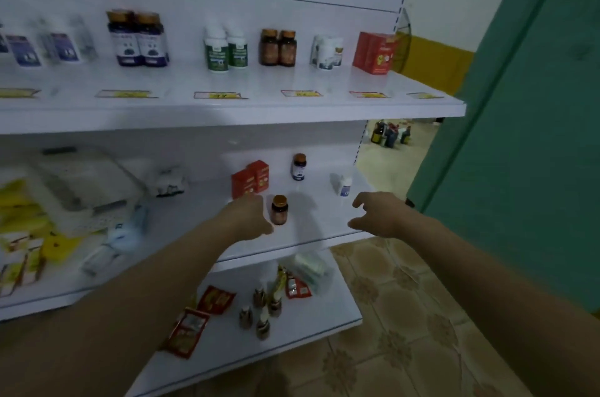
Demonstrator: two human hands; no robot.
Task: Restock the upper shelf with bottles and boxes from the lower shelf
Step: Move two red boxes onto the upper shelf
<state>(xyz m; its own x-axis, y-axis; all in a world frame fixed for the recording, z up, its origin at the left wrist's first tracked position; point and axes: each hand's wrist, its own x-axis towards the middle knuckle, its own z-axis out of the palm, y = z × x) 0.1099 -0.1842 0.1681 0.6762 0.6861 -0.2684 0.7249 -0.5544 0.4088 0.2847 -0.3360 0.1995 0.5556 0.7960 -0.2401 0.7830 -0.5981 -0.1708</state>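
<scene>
On the lower shelf (311,237) stand a brown bottle with an orange cap (279,210), two red boxes (251,179), a dark bottle with a white label (298,167) and a small white bottle (345,185). My left hand (250,218) is just left of the brown bottle, fingers close to it, holding nothing. My right hand (378,213) hovers open over the shelf's right end, below the small white bottle. The upper shelf (259,104) carries pairs of purple, green-labelled, brown and white bottles and red boxes (373,52).
A clear plastic bin (84,182), yellow packs and other goods crowd the lower shelf's left side. The bottom shelf (324,309) holds red sachets and small brown bottles. A green door (519,137) stands at right; bottles sit on the floor behind.
</scene>
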